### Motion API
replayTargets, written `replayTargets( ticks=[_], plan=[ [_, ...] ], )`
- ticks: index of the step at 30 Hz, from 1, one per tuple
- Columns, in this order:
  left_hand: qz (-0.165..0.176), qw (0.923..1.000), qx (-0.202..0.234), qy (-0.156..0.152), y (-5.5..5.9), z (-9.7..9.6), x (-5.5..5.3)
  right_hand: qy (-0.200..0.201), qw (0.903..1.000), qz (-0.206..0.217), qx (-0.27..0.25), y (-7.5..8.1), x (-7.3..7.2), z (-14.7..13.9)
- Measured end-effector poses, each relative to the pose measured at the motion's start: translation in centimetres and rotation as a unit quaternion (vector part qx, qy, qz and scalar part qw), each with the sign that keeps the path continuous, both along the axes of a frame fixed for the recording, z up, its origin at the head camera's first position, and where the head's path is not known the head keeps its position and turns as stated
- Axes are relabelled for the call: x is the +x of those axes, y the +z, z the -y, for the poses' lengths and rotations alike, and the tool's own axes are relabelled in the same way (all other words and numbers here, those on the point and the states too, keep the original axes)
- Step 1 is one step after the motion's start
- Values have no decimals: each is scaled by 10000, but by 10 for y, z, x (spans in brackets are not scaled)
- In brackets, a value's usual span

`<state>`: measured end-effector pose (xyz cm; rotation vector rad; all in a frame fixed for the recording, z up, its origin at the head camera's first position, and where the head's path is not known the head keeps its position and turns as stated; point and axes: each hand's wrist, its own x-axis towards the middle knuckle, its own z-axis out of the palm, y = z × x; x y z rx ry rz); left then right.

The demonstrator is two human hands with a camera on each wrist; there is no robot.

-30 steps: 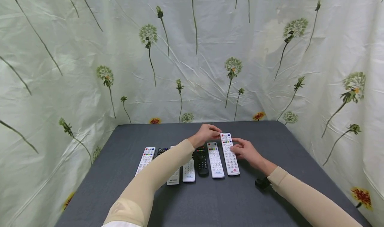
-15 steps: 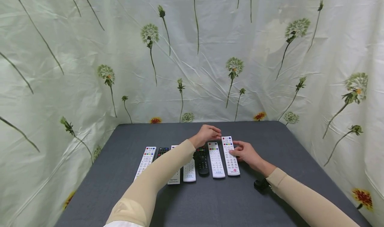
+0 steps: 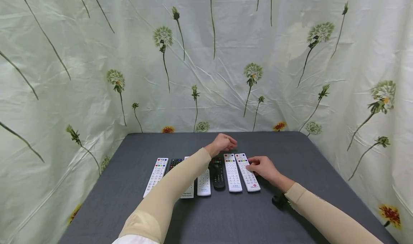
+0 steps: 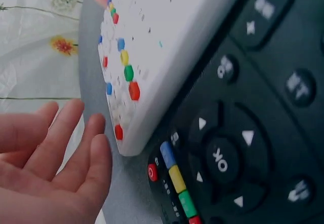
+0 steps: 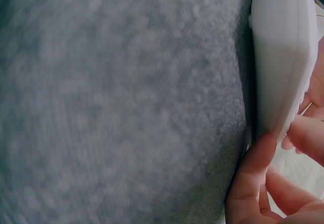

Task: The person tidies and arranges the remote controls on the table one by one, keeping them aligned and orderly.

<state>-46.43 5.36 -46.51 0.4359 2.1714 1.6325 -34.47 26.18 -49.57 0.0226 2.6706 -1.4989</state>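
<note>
A white remote control [image 3: 248, 176] with small coloured buttons lies at the right end of a row of remotes, its far end slanting left toward the neighbouring white remote [image 3: 233, 174]. My right hand [image 3: 265, 169] pinches its right edge between thumb and finger; the right wrist view shows the fingers close on the side of the white casing [image 5: 283, 46]. Beyond the row's far ends hovers my left hand [image 3: 222, 143], holding nothing. Its fingers look loose and apart in the left wrist view, beside a white remote [image 4: 152, 77] and a black remote [image 4: 217, 163].
Further left in the row are a black remote [image 3: 218, 176], more white remotes, and a dark one [image 3: 175, 162], partly covered by the left sleeve [image 3: 171, 197]. A white remote [image 3: 156, 176] ends the row. The dark grey tabletop [image 3: 232, 219] meets a floral curtain [image 3: 219, 75] behind.
The rightmost white remote has come down toward me, and its far end has swung left toward its neighbour. My left fingers have left its far end; my right hand has moved slightly nearer with it.
</note>
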Motion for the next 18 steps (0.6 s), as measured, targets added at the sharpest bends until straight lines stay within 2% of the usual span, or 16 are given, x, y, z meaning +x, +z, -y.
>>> replayTargets(
  ticks=[4,9,18],
  plan=[
    [-79,9991,-338,-261,-2,-1,0,-69,9999,-22,83,1,2,1],
    [-41,9974,-398,-599,-6,-6,2,-126,9998,4,133,1,3,1],
    [-92,9957,-543,-747,-2,-9,7,-202,9997,100,106,1,5,1]
  ],
)
